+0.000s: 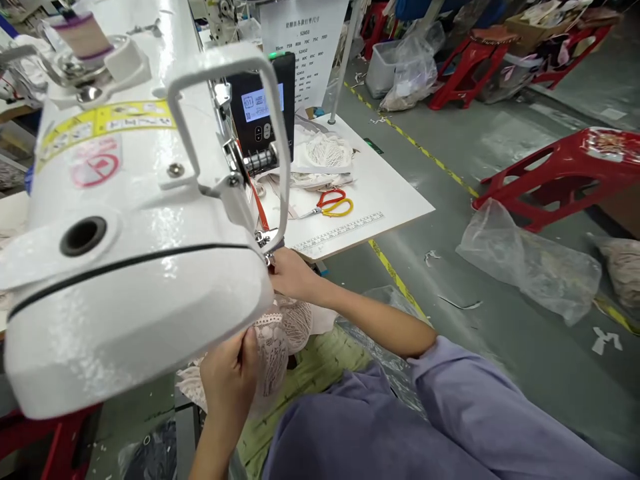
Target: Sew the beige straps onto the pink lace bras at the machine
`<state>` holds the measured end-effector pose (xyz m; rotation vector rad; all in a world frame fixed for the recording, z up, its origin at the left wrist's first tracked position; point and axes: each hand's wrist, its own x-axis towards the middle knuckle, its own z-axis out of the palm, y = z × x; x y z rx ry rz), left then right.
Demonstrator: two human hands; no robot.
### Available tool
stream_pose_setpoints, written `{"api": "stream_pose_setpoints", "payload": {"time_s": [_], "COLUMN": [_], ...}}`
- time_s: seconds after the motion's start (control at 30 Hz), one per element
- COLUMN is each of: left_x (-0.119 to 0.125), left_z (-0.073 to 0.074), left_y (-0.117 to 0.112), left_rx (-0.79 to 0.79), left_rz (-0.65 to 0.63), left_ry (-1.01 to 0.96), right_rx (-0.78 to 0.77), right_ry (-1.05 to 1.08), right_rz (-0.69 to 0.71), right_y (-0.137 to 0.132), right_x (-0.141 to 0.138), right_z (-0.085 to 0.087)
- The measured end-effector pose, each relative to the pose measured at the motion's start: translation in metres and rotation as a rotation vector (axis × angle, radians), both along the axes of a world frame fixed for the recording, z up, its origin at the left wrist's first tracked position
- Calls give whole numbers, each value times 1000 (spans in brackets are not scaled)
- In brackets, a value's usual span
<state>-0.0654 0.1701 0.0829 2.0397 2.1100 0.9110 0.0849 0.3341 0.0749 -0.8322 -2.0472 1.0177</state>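
Observation:
A pale pink lace bra hangs below the head of a white sewing machine, its cups showing over my lap. My left hand is closed on the bra's edge, thumb pressed against the curled fingers. Up by the machine's needle area is my right hand, just above the lace. Its fingertips are hidden behind the machine head, so their grip cannot be made out. The needle and the stitching spot are out of sight too.
On the white table lie scissors with red and yellow handles, a printed ruler and lace pieces. A control panel stands behind the machine. Red stools and plastic bags occupy the floor at right.

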Motion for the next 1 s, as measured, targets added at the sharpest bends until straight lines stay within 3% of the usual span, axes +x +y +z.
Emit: {"api": "stream_pose_setpoints", "payload": {"time_s": [0.67, 1.0], "left_x": [-12, -10], "left_z": [-12, -7], "left_y": [-2, 1], "left_rx": [-55, -58], "left_rz": [36, 50], "left_ry": [32, 34], "right_rx": [32, 23], "right_ry": [-40, -15], "right_rz": [-1, 12], "right_y": [6, 6], "right_x": [-3, -3], "right_z": [-7, -7]}}
